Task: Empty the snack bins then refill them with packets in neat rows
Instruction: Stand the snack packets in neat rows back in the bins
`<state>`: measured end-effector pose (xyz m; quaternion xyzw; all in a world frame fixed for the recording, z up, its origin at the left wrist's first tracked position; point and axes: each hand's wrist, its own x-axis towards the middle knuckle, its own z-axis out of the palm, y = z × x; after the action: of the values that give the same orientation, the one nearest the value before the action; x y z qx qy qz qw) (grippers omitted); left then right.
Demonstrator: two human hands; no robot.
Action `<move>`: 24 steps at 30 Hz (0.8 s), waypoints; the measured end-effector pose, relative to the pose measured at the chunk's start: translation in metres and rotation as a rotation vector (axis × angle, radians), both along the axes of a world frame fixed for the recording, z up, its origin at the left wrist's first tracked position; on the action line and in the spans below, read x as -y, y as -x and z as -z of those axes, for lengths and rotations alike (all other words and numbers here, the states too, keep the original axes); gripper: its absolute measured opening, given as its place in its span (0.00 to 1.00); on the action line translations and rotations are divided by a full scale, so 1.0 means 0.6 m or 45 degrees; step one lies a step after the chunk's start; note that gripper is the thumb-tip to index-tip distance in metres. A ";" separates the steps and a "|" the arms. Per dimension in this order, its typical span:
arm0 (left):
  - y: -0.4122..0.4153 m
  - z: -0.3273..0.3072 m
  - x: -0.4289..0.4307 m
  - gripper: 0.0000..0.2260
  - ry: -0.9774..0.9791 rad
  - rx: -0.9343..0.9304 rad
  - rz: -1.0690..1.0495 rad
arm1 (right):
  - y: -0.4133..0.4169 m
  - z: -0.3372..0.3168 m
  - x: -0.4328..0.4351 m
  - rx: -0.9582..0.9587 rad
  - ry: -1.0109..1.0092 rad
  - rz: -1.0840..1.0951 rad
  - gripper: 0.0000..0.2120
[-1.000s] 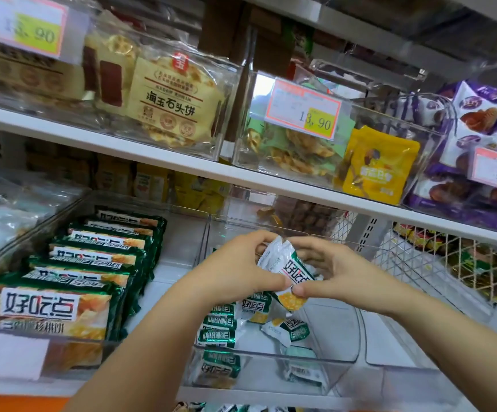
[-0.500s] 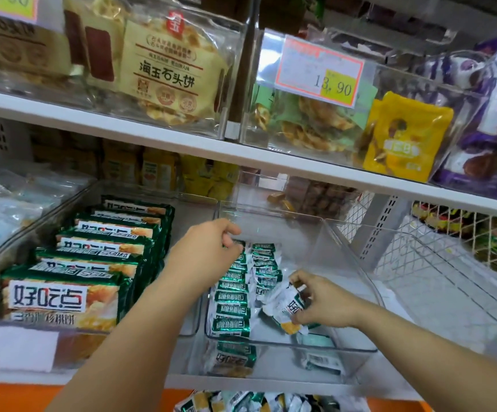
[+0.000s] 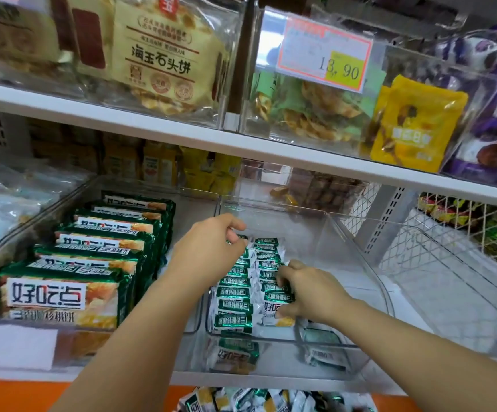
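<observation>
Inside clear bin [image 3: 357, 260], packet [image 3: 273, 306] gripped beneath right hand [image 3: 309, 289]

Packet [image 3: 277, 307] now down (second row [image 3: 268, 258])

Single head cam, close in, looks fwd & down into clear bin [image 3: 324, 251] on lower shelf [image 3: 271, 382].

your small packets [image 3: 235, 304] in the clear bin [image 3: 360, 263] are dark green and white; the big packs [image 3: 63, 295] at the left end of the shelf [image 3: 9, 374] show green tops, white labels, black characters; the price tag [image 3: 324, 55] is white, red-bordered, yellow-patched
</observation>
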<state>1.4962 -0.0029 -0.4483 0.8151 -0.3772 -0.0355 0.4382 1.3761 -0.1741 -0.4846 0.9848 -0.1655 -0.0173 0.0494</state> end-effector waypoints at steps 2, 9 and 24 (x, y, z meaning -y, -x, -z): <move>0.001 0.001 0.000 0.06 -0.003 0.004 -0.008 | 0.002 0.003 -0.001 -0.014 -0.044 -0.028 0.26; 0.005 -0.003 -0.002 0.09 0.021 -0.013 -0.002 | 0.005 -0.053 0.034 0.153 -0.458 0.212 0.14; 0.003 -0.005 -0.004 0.09 0.022 -0.044 0.011 | 0.007 -0.021 0.045 -0.460 0.297 0.131 0.21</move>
<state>1.4947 -0.0007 -0.4453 0.8090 -0.3735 -0.0481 0.4513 1.3719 -0.2011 -0.4719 0.9436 -0.2049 -0.1768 0.1910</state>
